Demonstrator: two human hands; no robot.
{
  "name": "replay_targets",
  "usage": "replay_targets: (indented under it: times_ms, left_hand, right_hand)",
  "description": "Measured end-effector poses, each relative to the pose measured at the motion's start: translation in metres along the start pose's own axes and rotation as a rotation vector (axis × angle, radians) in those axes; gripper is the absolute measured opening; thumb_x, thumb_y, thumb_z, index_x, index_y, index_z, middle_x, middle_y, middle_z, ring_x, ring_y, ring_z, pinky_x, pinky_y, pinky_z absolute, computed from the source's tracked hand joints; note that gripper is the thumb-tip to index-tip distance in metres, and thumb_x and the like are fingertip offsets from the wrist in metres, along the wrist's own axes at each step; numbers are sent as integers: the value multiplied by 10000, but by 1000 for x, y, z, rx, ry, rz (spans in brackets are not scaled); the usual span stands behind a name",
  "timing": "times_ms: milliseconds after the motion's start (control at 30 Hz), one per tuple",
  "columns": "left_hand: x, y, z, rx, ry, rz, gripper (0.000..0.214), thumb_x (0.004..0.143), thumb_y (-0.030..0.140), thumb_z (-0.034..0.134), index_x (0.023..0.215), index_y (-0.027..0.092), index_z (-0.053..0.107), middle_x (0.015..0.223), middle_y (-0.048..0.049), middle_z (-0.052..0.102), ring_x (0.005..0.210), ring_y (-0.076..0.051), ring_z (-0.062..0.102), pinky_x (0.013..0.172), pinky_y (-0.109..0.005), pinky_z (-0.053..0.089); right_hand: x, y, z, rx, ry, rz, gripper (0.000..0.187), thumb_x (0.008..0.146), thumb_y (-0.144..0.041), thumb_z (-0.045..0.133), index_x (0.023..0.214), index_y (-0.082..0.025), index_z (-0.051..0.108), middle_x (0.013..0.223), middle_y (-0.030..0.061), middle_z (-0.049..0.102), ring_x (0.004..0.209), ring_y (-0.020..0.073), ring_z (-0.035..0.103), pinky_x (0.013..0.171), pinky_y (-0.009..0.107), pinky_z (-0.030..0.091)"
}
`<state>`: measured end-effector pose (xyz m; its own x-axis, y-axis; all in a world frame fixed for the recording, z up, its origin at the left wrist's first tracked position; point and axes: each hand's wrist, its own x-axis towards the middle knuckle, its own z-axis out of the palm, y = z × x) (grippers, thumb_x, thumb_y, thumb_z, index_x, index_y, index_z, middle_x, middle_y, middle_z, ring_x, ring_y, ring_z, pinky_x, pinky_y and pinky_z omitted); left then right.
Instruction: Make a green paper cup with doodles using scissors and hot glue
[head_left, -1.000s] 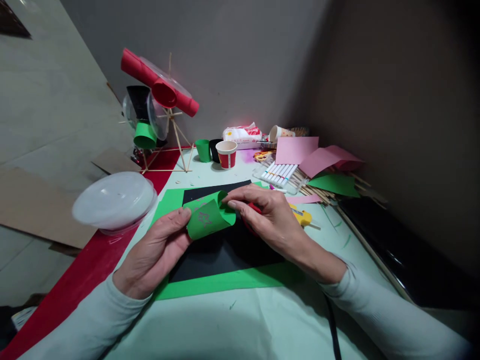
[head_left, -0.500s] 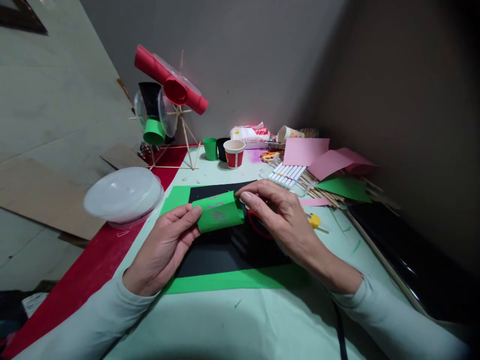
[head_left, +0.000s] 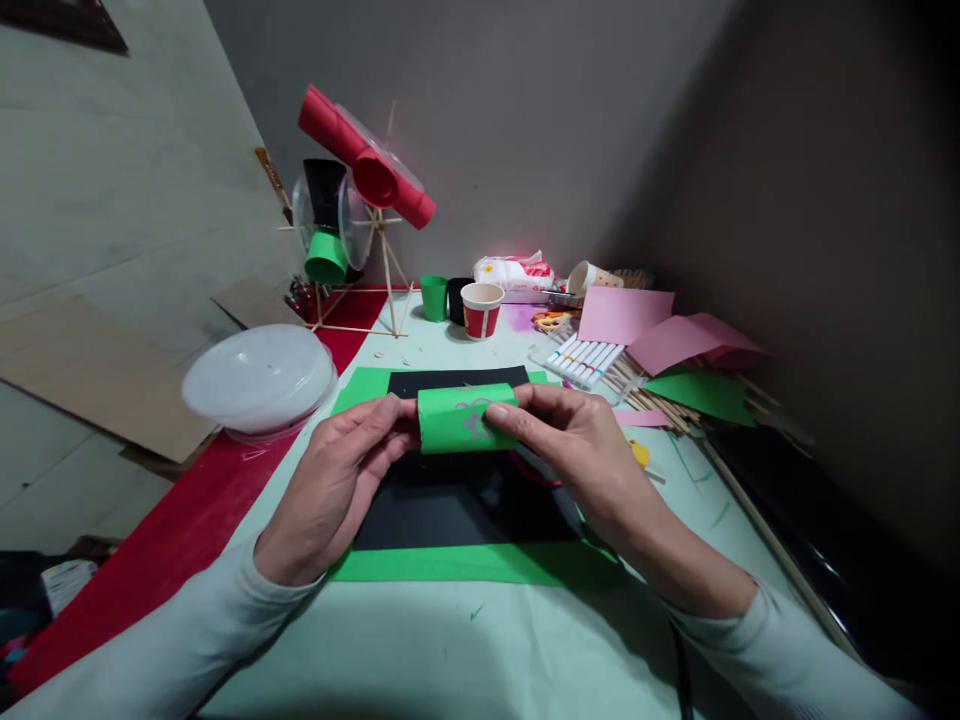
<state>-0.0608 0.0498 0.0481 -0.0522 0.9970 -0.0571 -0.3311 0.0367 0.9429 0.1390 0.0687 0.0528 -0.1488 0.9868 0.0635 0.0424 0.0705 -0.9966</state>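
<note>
Green paper: a small bright-green piece of paper (head_left: pixel 442 428), curved over, with a pinkish line drawing on its front, held up between the two hands above the black sheet.
Right hand: the right hand (head_left: pixel 592 455) pinches the paper's right end, thumb on the drawing, forefinger at the upper edge.
Left hand: the left hand (head_left: pixel 330 485) has thumb and forefinger close together, fingertips at the paper's left edge; whether they grip it or reach inside, I cannot tell.
Sheets below: a flat black rectangular sheet (head_left: pixel 450 512) lies over larger bright-green sheets (head_left: pixel 480 565) on a pale green tabletop (head_left: pixel 480 650).
Under the right hand: a curved red object (head_left: pixel 545 484), mostly hidden.
Cups: a green cup (head_left: pixel 433 299), a black cup (head_left: pixel 457 300) and a red-and-white paper cup (head_left: pixel 481 315) stand close together beyond the sheets.
Right side: white-barrelled markers (head_left: pixel 585 357) lie near pink paper sheets (head_left: pixel 625 316) and thin wooden sticks (head_left: pixel 637 384).
Left side: a translucent, rounded plastic container (head_left: pixel 251 378) sits near the red edge of the table.
Back left: red tubes (head_left: pixel 330 120) rest tilted atop a wooden-stick frame (head_left: pixel 387 260).
</note>
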Motion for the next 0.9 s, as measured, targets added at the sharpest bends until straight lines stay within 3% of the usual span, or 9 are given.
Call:
replay_targets:
  times_ms: [167,300,400,567,900]
  left_hand:
    - [-3,2,-2,205,26,143,186,777,349,834,844,184,782,825,-13,691,784,-147,588,723,-219,467]
    - [-4,0,-2,353,50,257,138,777,304,832,780,211,731,764,21,637,727,-134,533,675,-234,414]
    - [-1,-1,-2,380,57,249,156,773,313,820,743,199,718,742,11,615,715,-150,516,664,-261,392]
    - [4,-4,-7,390,27,206,200,785,357,795,717,196,699,693,17,552,679,-151,453,645,-275,358]
    - [16,-12,-5,194,-57,141,238,756,368,799,672,176,687,662,5,556,687,-157,476,658,-274,378]
  right_hand:
    - [1,1,-1,32,13,23,348,726,-476,807,670,-172,645,609,-40,504,566,97,388,489,238,270]
    - [-2,4,3,-9,11,-29,312,760,-462,790,690,-182,672,586,-50,484,526,91,330,461,242,237]
    - [-5,6,7,-51,14,-86,286,784,-442,764,689,-191,667,560,-58,455,503,93,314,458,248,256]
    - [-7,11,11,-220,72,-192,275,832,-413,704,685,-191,632,607,-32,506,567,122,419,525,263,338]
    - [-4,10,7,-346,131,-330,295,851,-398,686,654,-216,563,616,-30,494,598,150,450,570,289,357]
